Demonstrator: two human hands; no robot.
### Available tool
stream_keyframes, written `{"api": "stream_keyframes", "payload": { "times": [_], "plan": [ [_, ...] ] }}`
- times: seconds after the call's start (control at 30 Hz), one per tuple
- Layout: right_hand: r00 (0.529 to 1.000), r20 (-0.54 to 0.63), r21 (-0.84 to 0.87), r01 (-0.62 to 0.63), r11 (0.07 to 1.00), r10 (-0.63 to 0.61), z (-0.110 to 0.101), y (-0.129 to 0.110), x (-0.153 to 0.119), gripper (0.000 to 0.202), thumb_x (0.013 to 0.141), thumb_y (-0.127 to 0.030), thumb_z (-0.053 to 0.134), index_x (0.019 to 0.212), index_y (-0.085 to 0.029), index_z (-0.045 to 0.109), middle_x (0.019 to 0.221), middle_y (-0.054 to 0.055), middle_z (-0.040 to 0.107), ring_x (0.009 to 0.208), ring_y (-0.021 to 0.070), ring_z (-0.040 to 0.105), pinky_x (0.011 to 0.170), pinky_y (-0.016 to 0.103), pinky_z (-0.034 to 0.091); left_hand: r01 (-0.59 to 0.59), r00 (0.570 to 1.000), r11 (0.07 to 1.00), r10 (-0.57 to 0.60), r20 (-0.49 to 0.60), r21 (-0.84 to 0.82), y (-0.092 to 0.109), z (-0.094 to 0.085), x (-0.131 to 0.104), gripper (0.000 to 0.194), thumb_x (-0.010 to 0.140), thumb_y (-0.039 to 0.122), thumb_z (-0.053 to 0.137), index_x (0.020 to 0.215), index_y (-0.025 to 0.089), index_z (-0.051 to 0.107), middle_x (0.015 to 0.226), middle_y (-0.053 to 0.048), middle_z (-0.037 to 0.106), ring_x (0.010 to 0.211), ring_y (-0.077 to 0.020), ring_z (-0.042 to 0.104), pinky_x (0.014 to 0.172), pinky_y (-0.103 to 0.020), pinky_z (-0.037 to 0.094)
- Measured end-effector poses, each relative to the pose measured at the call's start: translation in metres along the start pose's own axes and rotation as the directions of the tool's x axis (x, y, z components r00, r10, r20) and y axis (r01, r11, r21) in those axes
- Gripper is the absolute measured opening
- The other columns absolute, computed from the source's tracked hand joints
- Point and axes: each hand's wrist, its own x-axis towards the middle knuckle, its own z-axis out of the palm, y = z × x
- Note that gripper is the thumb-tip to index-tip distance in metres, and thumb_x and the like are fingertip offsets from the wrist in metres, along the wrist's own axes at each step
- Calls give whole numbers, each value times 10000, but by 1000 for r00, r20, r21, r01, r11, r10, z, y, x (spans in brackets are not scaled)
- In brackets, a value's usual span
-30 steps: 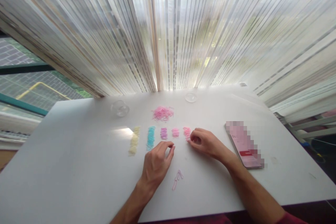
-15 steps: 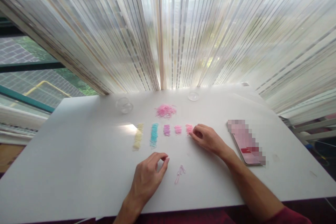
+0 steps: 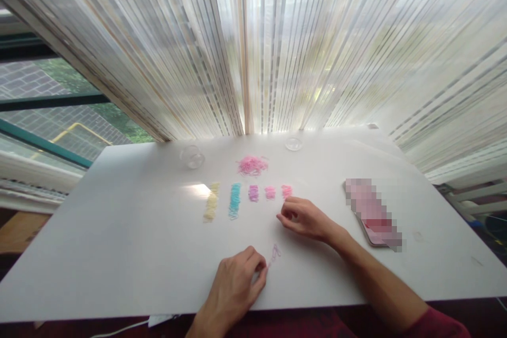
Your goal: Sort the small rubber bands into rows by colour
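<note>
My left hand (image 3: 240, 282) is low on the white table, thumb and forefinger pinched on the end of a thin, pale pink band. A few more pale pink loops, which look like small rubber bands (image 3: 276, 251), lie just beyond its fingertips. My right hand (image 3: 304, 217) hovers or rests below the rightmost pink stack, fingers curled together; whatever they hold, if anything, is hidden. Sorted bands form a yellow column (image 3: 211, 203), a turquoise column (image 3: 234, 200), a purple stack (image 3: 253, 193), a pink stack (image 3: 270, 193) and another pink stack (image 3: 287, 191).
Behind the columns sits a loose pink heap (image 3: 252, 165). A clear round container (image 3: 194, 158) stands at the back left, and a clear round lid or dish (image 3: 293, 143) at the back. A phone (image 3: 370, 214) lies to the right. Striped curtains (image 3: 269, 47) hang along the far edge.
My left hand has moved right and nearer to me, reaching the loose pale pink bands and pinching. My right hand has drawn back from the rightmost pink stack toward me.
</note>
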Motion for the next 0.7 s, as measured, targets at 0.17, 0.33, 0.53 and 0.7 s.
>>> {"api": "stream_keyframes", "payload": {
  "times": [0.17,0.33,0.53,0.7],
  "plan": [
    [997,58,57,56,997,-59,7,-5,-2,192,924,-234,572,739,-193,600,715,17,600,653,135,534,623,249,424,-58,993,998,58,-102,3,-9,-13,8,109,886,132,609,876,240,622,840,33,682,701,-150,684,618,-249,462],
    [994,69,140,69,988,-80,15,-10,-3,153,911,-250,621,1039,-188,680,829,46,664,749,158,609,704,264,492,-103,981,995,104,-167,18,-19,-31,32,72,947,190,560,934,226,621,846,28,707,565,-113,623,555,-235,431],
    [998,-16,184,65,981,-63,21,-8,-2,135,956,-270,601,975,-180,700,824,51,696,728,146,636,690,249,511,-185,962,983,179,-204,-9,-22,-32,60,124,987,227,516,957,216,635,790,26,713,536,-105,601,554,-228,427],
    [998,-55,152,42,988,-33,18,-3,-1,108,952,-227,594,925,-197,694,802,38,701,718,146,635,689,255,516,-187,956,977,158,-245,-101,-21,-29,67,140,989,232,502,986,218,642,823,18,711,562,-97,586,588,-218,453]
  ]
}}
